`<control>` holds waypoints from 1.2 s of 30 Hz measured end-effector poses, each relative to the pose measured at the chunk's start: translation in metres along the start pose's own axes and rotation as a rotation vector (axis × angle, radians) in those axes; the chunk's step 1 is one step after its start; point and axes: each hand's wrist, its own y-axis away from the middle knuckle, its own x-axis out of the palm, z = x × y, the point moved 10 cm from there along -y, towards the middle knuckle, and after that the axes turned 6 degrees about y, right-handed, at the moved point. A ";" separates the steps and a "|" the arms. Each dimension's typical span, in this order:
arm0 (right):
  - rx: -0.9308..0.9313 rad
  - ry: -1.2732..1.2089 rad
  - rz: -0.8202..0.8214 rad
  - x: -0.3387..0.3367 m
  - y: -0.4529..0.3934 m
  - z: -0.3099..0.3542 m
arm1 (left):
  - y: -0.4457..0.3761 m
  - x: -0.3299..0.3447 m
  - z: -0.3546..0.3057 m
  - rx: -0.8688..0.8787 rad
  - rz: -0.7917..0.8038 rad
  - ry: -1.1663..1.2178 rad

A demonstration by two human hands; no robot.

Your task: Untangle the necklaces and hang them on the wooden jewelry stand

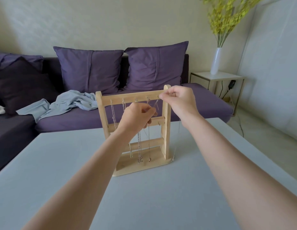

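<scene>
A light wooden jewelry stand (102, 112) stands upright on the pale table (61, 163). Several thin silver necklaces (139, 146) hang from hooks on its top bar, their pendants near the base. My right hand (177, 100) pinches a fine chain (156, 103) at the rightmost hook of the top bar. My left hand (137, 117) is in front of the stand's middle bar, fingers pinched on the same chain lower down. A further length of the chain (175, 151) trails down past the stand's right side to the table.
A purple sofa (202, 100) with two cushions sits just behind the table, a crumpled light-blue garment (64, 103) on its seat. At the right stands a small side table (217, 77) with a white vase of yellow flowers (215, 62).
</scene>
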 end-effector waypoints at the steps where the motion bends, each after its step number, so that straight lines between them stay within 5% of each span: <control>1: -0.019 0.011 -0.015 0.001 -0.004 0.004 | -0.003 0.000 0.000 -0.013 -0.008 0.036; 12: -0.331 0.506 -0.013 0.013 -0.010 0.010 | -0.017 0.015 0.021 -0.111 -0.065 0.076; 18: -0.226 0.297 0.152 0.013 0.003 -0.015 | -0.014 0.025 0.035 -0.148 -0.004 0.172; 27: -0.191 0.456 0.151 0.023 0.002 -0.033 | -0.012 0.023 0.028 -0.102 -0.005 0.130; 36: -0.073 0.275 0.146 0.019 0.008 -0.046 | -0.011 0.022 0.032 -0.130 -0.003 0.044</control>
